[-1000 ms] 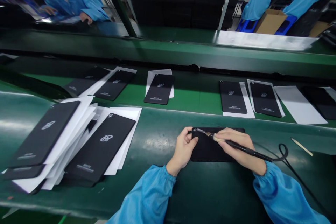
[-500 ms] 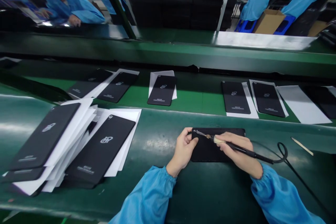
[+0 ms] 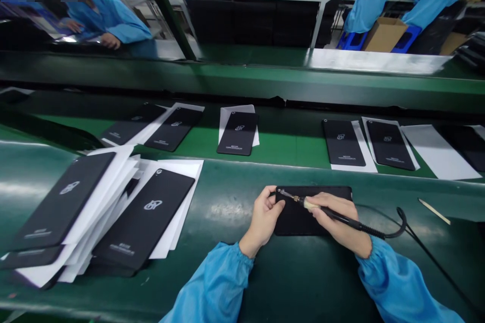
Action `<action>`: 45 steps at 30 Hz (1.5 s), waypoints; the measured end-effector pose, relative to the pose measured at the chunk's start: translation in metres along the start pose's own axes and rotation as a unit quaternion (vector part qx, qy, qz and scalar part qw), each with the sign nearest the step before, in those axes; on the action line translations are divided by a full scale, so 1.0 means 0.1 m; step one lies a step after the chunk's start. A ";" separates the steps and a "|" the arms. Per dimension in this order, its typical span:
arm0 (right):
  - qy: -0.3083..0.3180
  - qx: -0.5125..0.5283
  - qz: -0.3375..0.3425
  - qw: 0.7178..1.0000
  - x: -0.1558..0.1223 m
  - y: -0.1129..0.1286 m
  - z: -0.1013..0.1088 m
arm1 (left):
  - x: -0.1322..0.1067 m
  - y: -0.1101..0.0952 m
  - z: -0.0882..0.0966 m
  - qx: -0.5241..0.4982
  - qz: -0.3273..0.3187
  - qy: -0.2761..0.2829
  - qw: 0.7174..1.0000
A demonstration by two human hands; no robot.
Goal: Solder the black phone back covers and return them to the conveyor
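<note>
A black tablet back cover (image 3: 299,222) lies flat on the green bench in front of me. My left hand (image 3: 265,217) is closed on its left edge, with the thumb on top near the corner. In my right hand (image 3: 335,212) is a soldering iron (image 3: 343,218), gripped like a pen just behind its pale collar. The metal tip of the iron points left, close to the small camera ring at the cover's upper left corner. Whether it touches cannot be made out. A black cord runs from the iron's handle toward the lower right.
Stacked black covers (image 3: 149,214) with white paper sheets (image 3: 172,232) lie to my left. Several more covers (image 3: 239,131) rest on a green conveyor belt (image 3: 290,149) behind the bench. A thin wooden stick (image 3: 435,211) lies at right. Other people in blue smocks work beyond.
The covers on the belt have shifted slightly to the right. My right hand and the iron have moved a little to the left; my left hand keeps its hold.
</note>
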State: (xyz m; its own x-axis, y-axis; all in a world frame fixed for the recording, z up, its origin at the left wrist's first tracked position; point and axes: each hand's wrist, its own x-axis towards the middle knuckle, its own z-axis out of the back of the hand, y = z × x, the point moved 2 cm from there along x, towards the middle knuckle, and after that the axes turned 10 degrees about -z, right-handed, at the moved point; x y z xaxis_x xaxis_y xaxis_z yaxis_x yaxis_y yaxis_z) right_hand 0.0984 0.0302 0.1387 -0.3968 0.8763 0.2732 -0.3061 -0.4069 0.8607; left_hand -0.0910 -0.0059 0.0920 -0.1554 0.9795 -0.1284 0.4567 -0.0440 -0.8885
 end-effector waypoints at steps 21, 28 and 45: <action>-0.145 -0.116 -0.015 0.982 -0.32 -0.02 -0.13 | -0.01 0.00 -0.01 -0.006 -0.001 -0.001 1.000; -0.145 -0.107 -0.022 0.983 -0.33 -0.02 -0.15 | -0.01 0.02 0.00 -0.006 -0.002 -0.002 1.000; -0.161 -0.071 0.009 0.984 -0.31 -0.04 0.10 | 0.00 0.01 -0.01 -0.003 0.003 -0.011 1.000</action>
State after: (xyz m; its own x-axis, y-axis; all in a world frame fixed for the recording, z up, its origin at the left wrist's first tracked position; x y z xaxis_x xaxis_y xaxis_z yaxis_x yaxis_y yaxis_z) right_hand 0.1207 0.0069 0.1309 -0.1148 0.8959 0.4292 -0.4286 -0.4344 0.7922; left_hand -0.0893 -0.0058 0.0916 -0.1725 0.9746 -0.1431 0.4626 -0.0481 -0.8853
